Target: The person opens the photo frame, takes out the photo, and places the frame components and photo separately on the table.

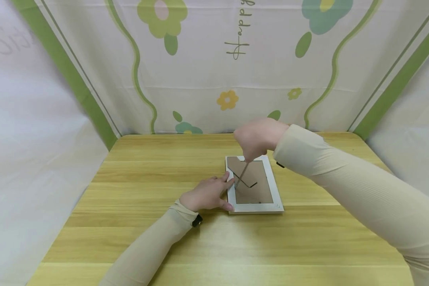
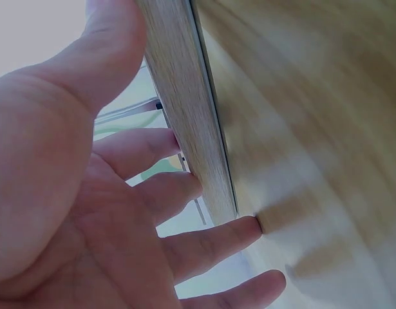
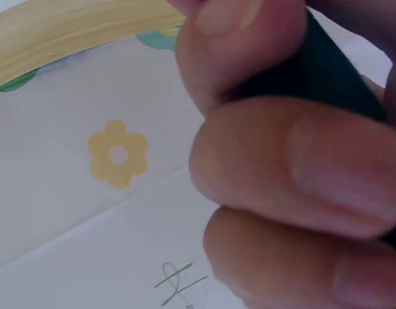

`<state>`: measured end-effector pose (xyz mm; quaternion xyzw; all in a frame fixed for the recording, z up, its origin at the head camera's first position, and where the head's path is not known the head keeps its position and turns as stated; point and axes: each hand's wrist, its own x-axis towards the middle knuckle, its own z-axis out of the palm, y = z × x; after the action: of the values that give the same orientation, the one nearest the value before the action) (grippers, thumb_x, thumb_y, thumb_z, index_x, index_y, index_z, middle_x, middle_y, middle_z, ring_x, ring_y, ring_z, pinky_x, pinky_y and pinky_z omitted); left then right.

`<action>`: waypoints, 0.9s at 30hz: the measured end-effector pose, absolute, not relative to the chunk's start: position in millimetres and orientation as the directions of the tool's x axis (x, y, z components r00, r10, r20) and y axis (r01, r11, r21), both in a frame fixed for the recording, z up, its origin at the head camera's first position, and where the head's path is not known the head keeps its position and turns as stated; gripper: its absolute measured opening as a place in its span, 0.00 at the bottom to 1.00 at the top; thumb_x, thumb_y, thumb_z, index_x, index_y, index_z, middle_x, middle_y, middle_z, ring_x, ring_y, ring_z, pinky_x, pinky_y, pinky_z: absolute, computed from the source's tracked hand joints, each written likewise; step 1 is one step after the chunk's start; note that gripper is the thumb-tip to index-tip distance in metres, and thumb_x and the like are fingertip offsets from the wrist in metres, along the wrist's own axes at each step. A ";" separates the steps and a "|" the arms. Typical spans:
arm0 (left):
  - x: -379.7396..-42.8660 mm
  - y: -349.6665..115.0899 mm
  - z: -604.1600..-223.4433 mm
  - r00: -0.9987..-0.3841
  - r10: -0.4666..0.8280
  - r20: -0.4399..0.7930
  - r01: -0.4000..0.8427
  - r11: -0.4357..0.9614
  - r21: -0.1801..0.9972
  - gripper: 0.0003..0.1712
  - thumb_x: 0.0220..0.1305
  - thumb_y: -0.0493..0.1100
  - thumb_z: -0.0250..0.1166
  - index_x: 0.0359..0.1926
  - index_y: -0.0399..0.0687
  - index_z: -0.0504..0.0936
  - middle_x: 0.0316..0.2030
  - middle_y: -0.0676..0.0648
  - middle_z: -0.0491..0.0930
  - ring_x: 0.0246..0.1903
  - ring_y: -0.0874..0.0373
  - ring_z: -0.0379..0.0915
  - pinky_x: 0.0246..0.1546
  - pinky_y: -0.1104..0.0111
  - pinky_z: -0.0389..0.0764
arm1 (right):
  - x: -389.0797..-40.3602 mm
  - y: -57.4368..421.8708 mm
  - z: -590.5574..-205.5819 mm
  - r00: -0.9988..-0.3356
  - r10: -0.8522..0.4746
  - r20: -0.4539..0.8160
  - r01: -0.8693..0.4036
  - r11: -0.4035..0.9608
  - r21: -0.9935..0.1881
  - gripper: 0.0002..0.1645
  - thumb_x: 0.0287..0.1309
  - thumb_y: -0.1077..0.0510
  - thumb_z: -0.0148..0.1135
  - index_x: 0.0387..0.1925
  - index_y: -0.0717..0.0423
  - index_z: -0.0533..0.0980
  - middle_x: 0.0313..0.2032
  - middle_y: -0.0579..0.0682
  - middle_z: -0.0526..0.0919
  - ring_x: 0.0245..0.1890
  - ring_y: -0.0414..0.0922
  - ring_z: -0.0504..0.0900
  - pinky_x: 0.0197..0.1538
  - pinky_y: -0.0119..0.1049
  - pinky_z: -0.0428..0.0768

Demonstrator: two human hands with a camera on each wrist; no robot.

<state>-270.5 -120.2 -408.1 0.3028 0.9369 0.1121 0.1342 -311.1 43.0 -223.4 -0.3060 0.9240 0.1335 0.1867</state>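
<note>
A flat rectangular picture frame [image 1: 277, 194] lies on the table, with a white border around a brown panel [image 1: 259, 174]. My left hand [image 1: 205, 193] rests at its left edge, fingers spread and fairly straight, some fingertips and the thumb touching the border. In the left wrist view, the thumb and fingers [image 2: 178, 193] are along the frame's wood-grained side [image 2: 185, 96]. My right hand [image 1: 259, 137], above the frame's far end, grips a screwdriver by its dark green handle [image 3: 333, 71]. The thin metal shaft [image 1: 244, 174] slants down to the panel's left edge.
A thin dark bent piece [image 1: 250, 186] lies across the panel. The wooden table [image 1: 146, 178] extends around the frame. Behind it hangs a white curtain [image 1: 200, 67] with flower patterns, and pale cloth [image 1: 32, 139] covers the sides.
</note>
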 end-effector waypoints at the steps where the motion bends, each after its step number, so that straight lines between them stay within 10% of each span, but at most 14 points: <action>1: -270.6 -120.3 -408.3 -0.781 0.598 -0.182 0.538 0.791 0.291 0.54 0.55 0.64 0.71 0.76 0.47 0.59 0.75 0.38 0.50 0.66 0.37 0.62 0.62 0.49 0.68 | -311.1 39.7 -222.5 -0.745 -0.510 -0.430 -0.612 0.779 0.138 0.06 0.53 0.54 0.66 0.29 0.52 0.77 0.17 0.44 0.76 0.15 0.40 0.71 0.20 0.34 0.65; 27: -266.8 -123.1 -403.7 -0.762 0.633 -0.137 0.578 0.760 0.297 0.53 0.56 0.63 0.70 0.75 0.43 0.60 0.74 0.37 0.54 0.62 0.36 0.66 0.58 0.51 0.72 | -296.5 -5.5 -218.9 -0.753 -0.480 -0.450 -0.638 0.700 0.321 0.17 0.48 0.65 0.54 0.13 0.45 0.64 0.13 0.40 0.57 0.14 0.38 0.53 0.18 0.31 0.54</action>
<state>-266.8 -123.1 -403.7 0.3253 0.9310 0.1191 0.1149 -296.5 -5.5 -218.9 -0.3084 0.9064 0.2346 0.1686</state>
